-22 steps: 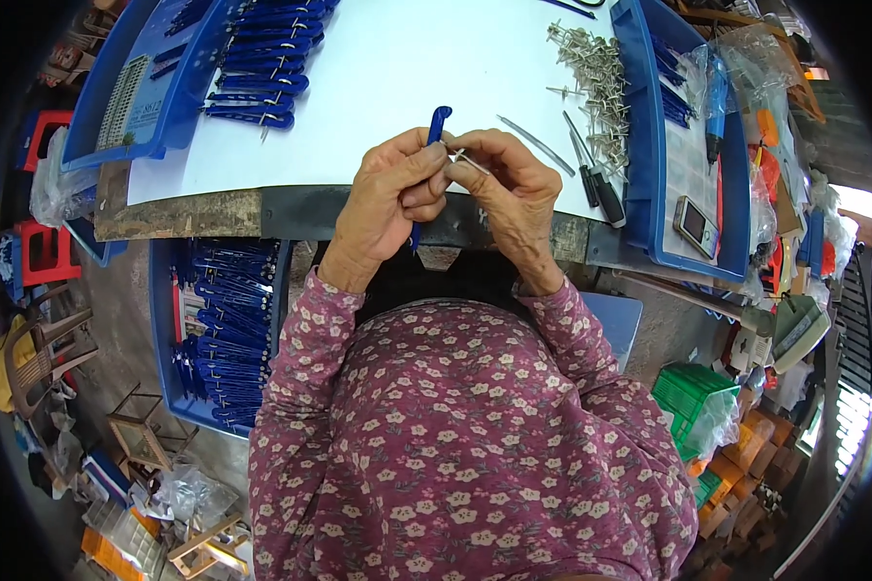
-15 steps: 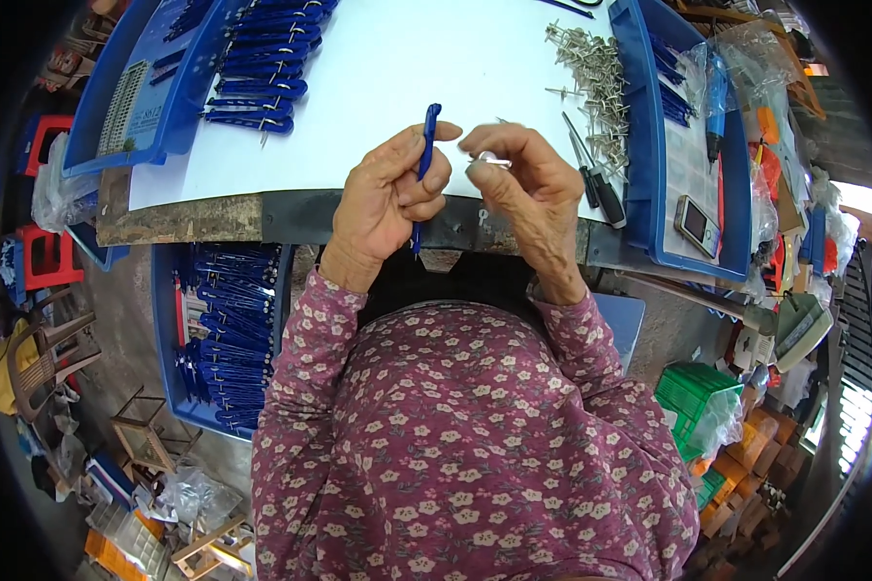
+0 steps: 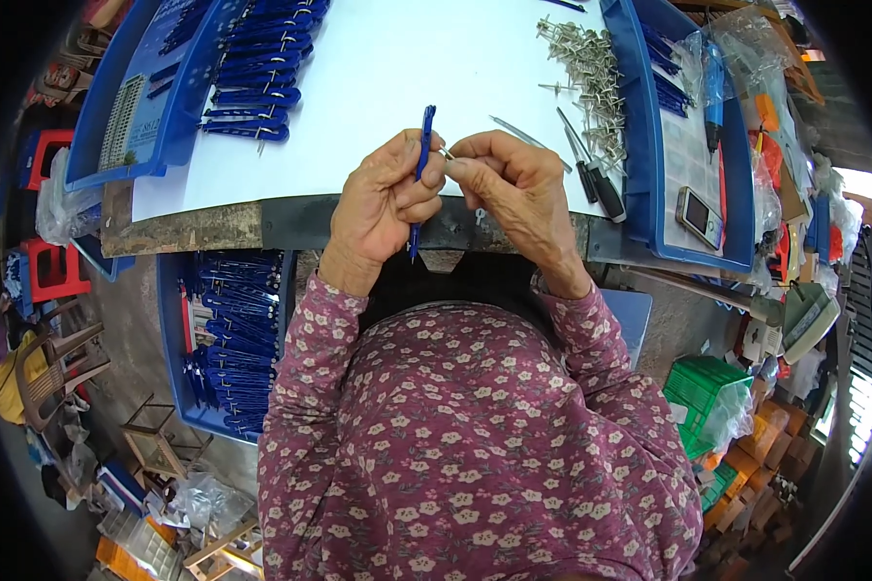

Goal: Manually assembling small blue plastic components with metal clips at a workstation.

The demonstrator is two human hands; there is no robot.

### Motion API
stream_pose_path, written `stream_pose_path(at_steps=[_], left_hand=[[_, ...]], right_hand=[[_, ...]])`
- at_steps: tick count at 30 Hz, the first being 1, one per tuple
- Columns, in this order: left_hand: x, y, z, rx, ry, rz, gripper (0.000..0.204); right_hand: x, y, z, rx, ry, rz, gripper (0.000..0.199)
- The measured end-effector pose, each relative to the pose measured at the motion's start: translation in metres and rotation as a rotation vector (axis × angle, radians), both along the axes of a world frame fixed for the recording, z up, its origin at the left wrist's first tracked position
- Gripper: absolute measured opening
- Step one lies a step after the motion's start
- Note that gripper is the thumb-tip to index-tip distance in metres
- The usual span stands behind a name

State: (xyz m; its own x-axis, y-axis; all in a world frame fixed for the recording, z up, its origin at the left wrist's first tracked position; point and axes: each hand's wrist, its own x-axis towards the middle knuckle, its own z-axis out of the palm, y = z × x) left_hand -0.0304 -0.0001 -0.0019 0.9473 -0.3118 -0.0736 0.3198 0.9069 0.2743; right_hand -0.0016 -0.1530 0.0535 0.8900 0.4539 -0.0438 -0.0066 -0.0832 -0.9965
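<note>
Over the table's near edge, my left hand is closed round a slim blue plastic piece, held upright between thumb and fingers. My right hand pinches a small shiny metal pin, whose tip meets or nearly meets the side of the blue piece; the fingers hide most of it. Similar metal pins lie heaped at the right of the white sheet. At the left, blue pieces with metal ends lie in an overlapping row.
Two dark-handled tools and a grey rod lie right of my hands. A blue tray on the right holds a phone and a blue power screwdriver. Below the table's left side, a blue bin holds many blue pieces.
My right hand has moved left with the metal pin, bringing it from a short gap away up to the blue piece. The left hand stays nearly still.
</note>
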Motion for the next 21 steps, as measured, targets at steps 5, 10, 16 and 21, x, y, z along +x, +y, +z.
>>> stream_pose_path(at_steps=[5,10,16,21], left_hand=[[0.0,-0.004,0.003,0.068,-0.004,-0.005,0.02],[-0.001,-0.005,0.007,0.187,0.018,-0.003,0.018],[-0.002,-0.005,0.007,0.296,0.003,0.017,0.018],[-0.003,-0.007,0.01,0.386,-0.019,0.04,0.017]], right_hand=[[0.001,-0.001,-0.002,-0.016,-0.023,-0.014,0.014],[0.001,-0.003,-0.005,0.006,0.002,-0.004,0.016],[0.001,-0.005,-0.007,-0.031,-0.009,0.013,0.015],[-0.001,-0.007,-0.007,-0.015,0.012,0.003,0.014]])
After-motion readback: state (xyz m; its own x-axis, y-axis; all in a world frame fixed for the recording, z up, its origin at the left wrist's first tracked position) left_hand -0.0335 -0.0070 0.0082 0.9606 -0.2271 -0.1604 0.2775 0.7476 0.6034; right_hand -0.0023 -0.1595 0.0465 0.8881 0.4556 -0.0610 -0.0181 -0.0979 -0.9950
